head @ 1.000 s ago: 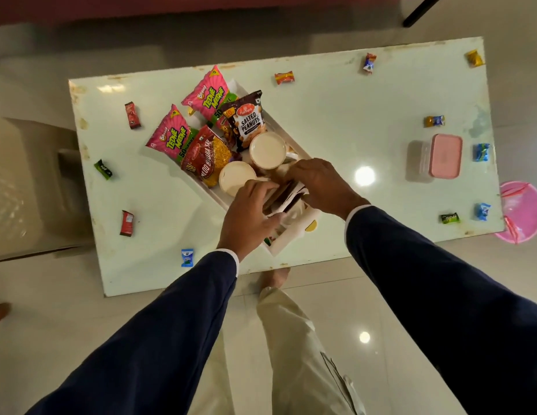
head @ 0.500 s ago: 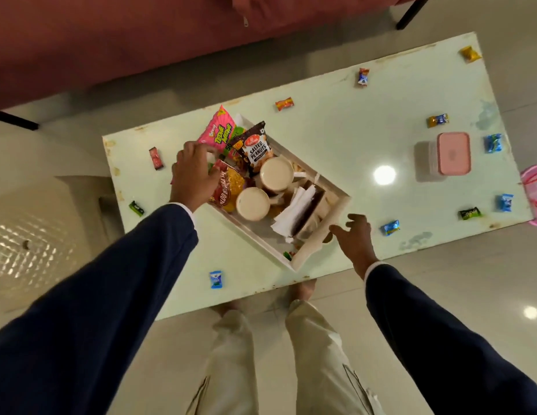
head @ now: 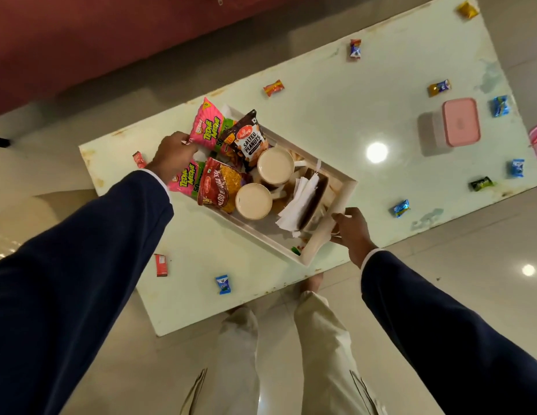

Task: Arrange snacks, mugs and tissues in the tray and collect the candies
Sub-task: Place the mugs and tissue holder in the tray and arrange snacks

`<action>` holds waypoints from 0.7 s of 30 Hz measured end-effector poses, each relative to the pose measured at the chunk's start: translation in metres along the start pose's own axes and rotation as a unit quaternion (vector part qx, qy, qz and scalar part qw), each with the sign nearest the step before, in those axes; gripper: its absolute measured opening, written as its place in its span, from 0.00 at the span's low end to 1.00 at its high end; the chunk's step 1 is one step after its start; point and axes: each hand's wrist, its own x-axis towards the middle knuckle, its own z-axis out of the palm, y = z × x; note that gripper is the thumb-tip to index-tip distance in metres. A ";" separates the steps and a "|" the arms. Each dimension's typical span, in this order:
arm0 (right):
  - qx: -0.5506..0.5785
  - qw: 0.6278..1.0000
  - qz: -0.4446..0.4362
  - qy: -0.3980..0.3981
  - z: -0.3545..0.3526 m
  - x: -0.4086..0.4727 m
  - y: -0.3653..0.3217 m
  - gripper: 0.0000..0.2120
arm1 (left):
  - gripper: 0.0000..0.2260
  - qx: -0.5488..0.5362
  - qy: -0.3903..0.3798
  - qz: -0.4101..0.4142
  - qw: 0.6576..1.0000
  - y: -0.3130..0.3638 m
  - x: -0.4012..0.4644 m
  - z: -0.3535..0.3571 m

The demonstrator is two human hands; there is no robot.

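From the head view, the loaded tray (head: 345, 202) lay diagonally on the desk (head: 336, 121), the left hand (head: 174, 152) at its far snack end and the right hand (head: 351, 232) curled on its near rim. Whether the left gripped the tray or the pink packet (head: 209, 125) could not be told; candies (head: 400, 208) lay scattered, most to the right

left hand (head: 173, 152) grips tray (head: 348, 190) end | right hand (head: 352, 232) grips other end | 2 mugs (head: 275, 165)

Both arms reach forward and down in dark blue sleeves with white cuffs at the wrists. The left hand (head: 173, 154) is curled, knuckles up, its fingers closed at the tray's (head: 324, 235) far-left end. The right hand (head: 352, 232) grips the tray's near-right end, thumb on top.
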 end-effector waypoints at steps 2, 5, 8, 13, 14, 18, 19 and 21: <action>-0.008 0.999 -0.023 0.023 0.004 0.002 -0.001 0.12 | 0.13 0.004 0.008 -0.002 1.000 -0.003 0.000 -0.003; -0.016 0.999 -0.036 0.032 0.004 0.003 -0.010 0.09 | 0.09 0.031 0.011 0.038 0.999 -0.007 -0.004 -0.001; -0.039 0.998 -0.036 0.023 0.002 0.006 -0.019 0.09 | 0.13 0.034 0.037 0.043 0.998 -0.013 -0.005 0.002; -0.052 0.998 -0.037 0.012 0.000 0.016 -0.020 0.10 | 0.20 -0.057 -0.015 -0.009 0.998 -0.016 0.001 0.011; -0.049 0.998 -0.036 0.011 0.001 0.017 -0.019 0.10 | 0.20 -0.069 -0.016 -0.014 0.997 -0.016 0.003 0.013; -0.050 0.998 -0.045 0.015 -0.001 0.022 -0.019 0.09 | 0.20 -0.098 -0.021 -0.051 0.994 -0.016 0.005 0.010; -0.056 0.997 -0.053 0.020 -0.003 0.022 -0.022 0.09 | 0.20 -0.099 -0.019 -0.058 0.993 -0.018 0.002 0.009; -0.072 0.994 -0.071 0.032 -0.010 0.024 -0.033 0.08 | 0.18 -0.092 -0.004 -0.058 0.994 -0.025 -0.008 0.010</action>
